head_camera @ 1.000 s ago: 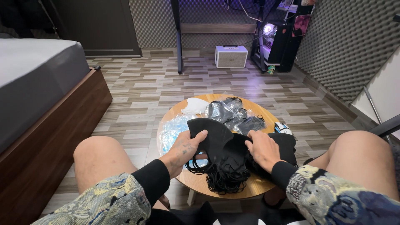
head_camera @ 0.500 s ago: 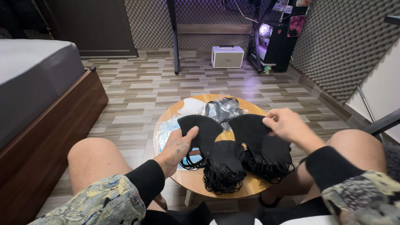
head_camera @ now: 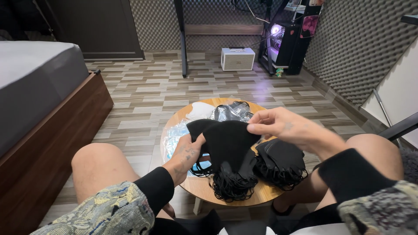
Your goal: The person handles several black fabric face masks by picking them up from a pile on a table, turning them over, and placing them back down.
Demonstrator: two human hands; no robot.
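Black masks held over round wooden worktop [head_camera: 198, 187].
Left hand [head_camera: 186, 156] and right hand [head_camera: 283, 126] pinch fingers shut on one black mask [head_camera: 228, 141] above two black stacks; clear plastic packages [head_camera: 176, 135] lie left, white mask [head_camera: 199, 111] at far edge.

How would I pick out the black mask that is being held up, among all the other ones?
Find the small round wooden table between the seated person's knees. Two heaps of black masks lie on it, a front heap and a right heap. The held mask is the only one lifted and spread flat above them, pinched at its corners by the left hand and the right hand.
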